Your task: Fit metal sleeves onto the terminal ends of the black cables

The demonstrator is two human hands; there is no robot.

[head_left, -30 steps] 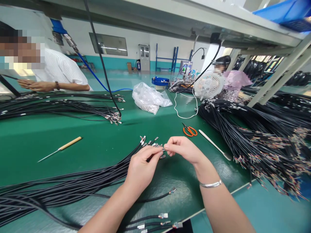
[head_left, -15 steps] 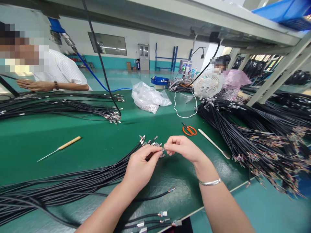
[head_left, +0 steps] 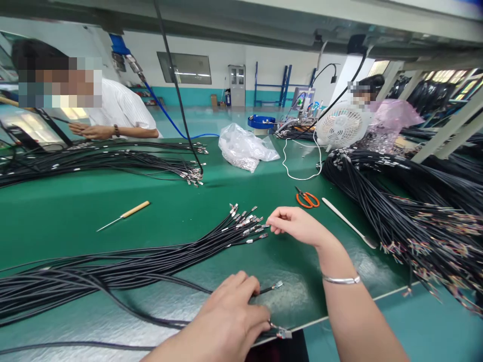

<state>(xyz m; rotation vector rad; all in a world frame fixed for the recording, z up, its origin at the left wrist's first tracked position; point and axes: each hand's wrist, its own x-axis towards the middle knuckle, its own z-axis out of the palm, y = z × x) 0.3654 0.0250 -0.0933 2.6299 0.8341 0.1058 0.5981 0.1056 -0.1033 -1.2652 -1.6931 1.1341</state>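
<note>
A bundle of black cables with metal connector ends (head_left: 245, 226) lies across the green bench mat (head_left: 75, 216). My right hand (head_left: 296, 226) rests just right of those ends, thumb and forefinger pinched at the tip of one connector. My left hand (head_left: 230, 317) is down at the near edge, fingers curled over several loose cables whose connectors (head_left: 281, 332) stick out beside it. One single cable end (head_left: 277, 285) lies between the two hands.
Orange scissors (head_left: 307, 199), a white spatula tool (head_left: 349, 222) and a wooden-handled awl (head_left: 126, 213) lie on the mat. A big heap of black cables (head_left: 407, 201) fills the right. A plastic bag (head_left: 243, 148), a fan (head_left: 341, 125) and a co-worker's hands (head_left: 92, 130) are at the far side.
My left hand left the connector ends and dropped to the loose cables at the near edge. My right hand stays at the bundle's tips. The view shifted right.
</note>
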